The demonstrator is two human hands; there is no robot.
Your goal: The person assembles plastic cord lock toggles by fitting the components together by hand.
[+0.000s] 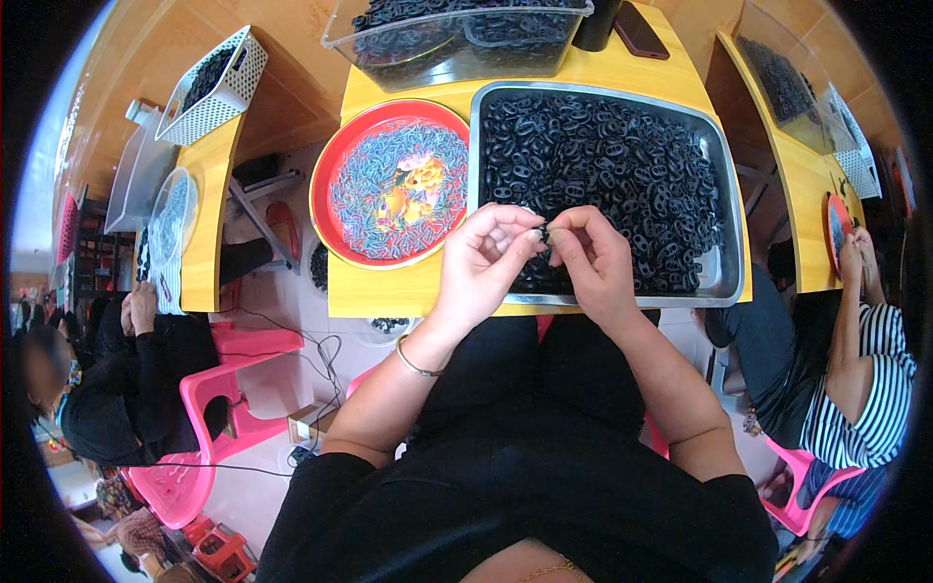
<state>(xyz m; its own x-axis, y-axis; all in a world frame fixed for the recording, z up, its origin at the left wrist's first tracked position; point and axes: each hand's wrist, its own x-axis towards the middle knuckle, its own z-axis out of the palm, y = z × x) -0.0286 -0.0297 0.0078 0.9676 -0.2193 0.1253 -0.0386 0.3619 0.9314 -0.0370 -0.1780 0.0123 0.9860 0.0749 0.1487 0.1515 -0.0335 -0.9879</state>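
Observation:
My left hand (486, 257) and my right hand (598, 267) meet over the near edge of a metal tray (734, 209). Their fingertips pinch a small black part (544, 233) between them; its exact shape is mostly hidden. The tray holds a heap of black plastic pieces with holes (603, 165). To its left, beside my left hand, is a round red tray (326, 160) with a flower picture in its bottom. Many small, thin, silvery-blue pieces (374, 175) are scattered over that picture.
A clear plastic bin (462, 58) of black pieces stands at the table's far edge, beside a dark phone (641, 34). Co-workers sit at yellow tables on the left (199, 243) and right (807, 233). A pink chair (204, 418) and cables lie left.

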